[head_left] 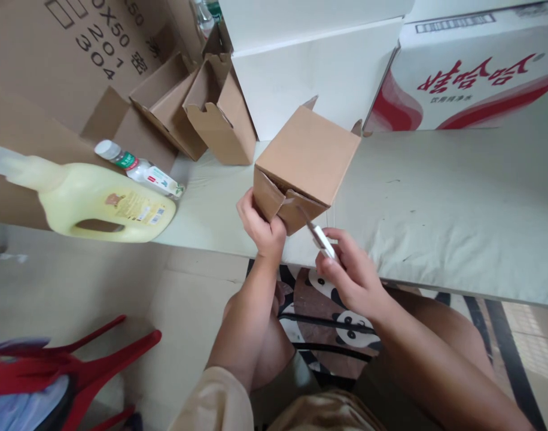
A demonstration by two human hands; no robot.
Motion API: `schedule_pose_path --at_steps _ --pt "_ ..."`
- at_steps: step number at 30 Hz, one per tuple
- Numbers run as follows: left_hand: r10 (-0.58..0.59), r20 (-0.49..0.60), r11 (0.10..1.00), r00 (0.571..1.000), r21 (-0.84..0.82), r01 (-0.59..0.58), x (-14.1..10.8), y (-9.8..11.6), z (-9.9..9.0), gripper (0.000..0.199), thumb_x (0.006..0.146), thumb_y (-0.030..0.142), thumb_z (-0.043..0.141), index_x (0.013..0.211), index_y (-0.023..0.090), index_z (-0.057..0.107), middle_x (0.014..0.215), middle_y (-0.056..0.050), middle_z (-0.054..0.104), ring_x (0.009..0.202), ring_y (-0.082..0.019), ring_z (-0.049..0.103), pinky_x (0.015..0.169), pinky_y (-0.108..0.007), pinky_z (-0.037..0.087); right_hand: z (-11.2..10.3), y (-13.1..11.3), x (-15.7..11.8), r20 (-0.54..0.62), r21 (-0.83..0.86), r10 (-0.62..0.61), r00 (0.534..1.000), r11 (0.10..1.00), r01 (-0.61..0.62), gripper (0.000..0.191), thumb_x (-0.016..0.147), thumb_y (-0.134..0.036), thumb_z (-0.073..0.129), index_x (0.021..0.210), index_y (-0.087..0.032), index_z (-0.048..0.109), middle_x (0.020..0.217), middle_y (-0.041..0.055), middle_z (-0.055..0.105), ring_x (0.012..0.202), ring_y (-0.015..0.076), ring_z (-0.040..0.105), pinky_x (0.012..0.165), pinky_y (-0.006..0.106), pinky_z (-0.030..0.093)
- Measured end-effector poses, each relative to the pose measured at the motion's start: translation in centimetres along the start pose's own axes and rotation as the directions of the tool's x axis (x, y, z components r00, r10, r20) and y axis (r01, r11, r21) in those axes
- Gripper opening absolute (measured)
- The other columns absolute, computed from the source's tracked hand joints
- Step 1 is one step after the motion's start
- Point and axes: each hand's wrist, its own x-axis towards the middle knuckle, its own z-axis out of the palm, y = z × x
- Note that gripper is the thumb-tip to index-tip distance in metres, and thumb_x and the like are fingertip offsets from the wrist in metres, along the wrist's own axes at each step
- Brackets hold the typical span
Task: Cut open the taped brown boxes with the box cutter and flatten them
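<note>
A small brown cardboard box [307, 155] is tilted near the front edge of the covered table, its flaps partly folded on the side facing me. My left hand [265, 230] grips the box by its lower left corner. In my right hand [350, 272] is a utility knife [322, 240] with a white handle. Its thin blade points at the folded flaps and reaches their surface or lies just in front of it; I cannot tell whether it touches. The inside of the box is hidden from me.
Two open brown boxes [222, 120] stand at the back left. A yellow jug [107, 200] and a clear bottle [142, 169] are on the left. White cartons [471, 78] line the back of the table [457, 197]. A red chair [90, 371] stands on the floor.
</note>
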Motion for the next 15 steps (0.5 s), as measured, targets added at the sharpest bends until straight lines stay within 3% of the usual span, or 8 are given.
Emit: schedule_pose_path --at_steps 3,8,15 --pt "0.013 0.008 1.0 1.0 0.009 -0.014 -0.1 0.3 -0.1 0.052 0.078 0.015 0.054 0.129 0.022 0.048 0.116 -0.01 0.054 0.112 -0.025 0.058 0.099 -0.04 0.047 -0.2 -0.5 0.1 0.008 0.012 -0.05 0.999 0.999 0.05 0.03 0.106 -0.038 0.035 0.113 -0.02 0.057 0.063 -0.0058 0.048 0.053 0.0093 0.043 0.052 0.024 0.035" --pt "-0.002 0.035 1.0 0.999 0.023 0.002 -0.3 0.7 0.2 0.052 0.078 0.016 0.055 0.128 0.023 0.046 0.116 -0.009 0.053 0.111 -0.025 0.058 0.099 -0.041 0.048 0.0 -0.8 0.4 -0.033 0.019 -0.017 0.999 1.0 0.017 0.033 0.107 -0.041 0.034 0.104 -0.018 0.058 0.061 -0.0062 0.046 0.051 0.0081 0.041 0.051 0.023 0.035" --pt "-0.008 0.02 1.0 1.0 0.014 0.008 -0.7 0.6 0.5 0.049 0.08 0.018 0.056 0.128 0.022 0.048 0.116 -0.01 0.055 0.111 -0.024 0.058 0.098 -0.04 0.049 0.8 -0.4 0.4 0.072 0.112 0.03 0.997 0.993 -0.038 0.039 0.107 -0.048 0.03 0.104 -0.018 0.054 0.06 -0.0069 0.042 0.05 0.0092 0.039 0.05 0.023 0.035"
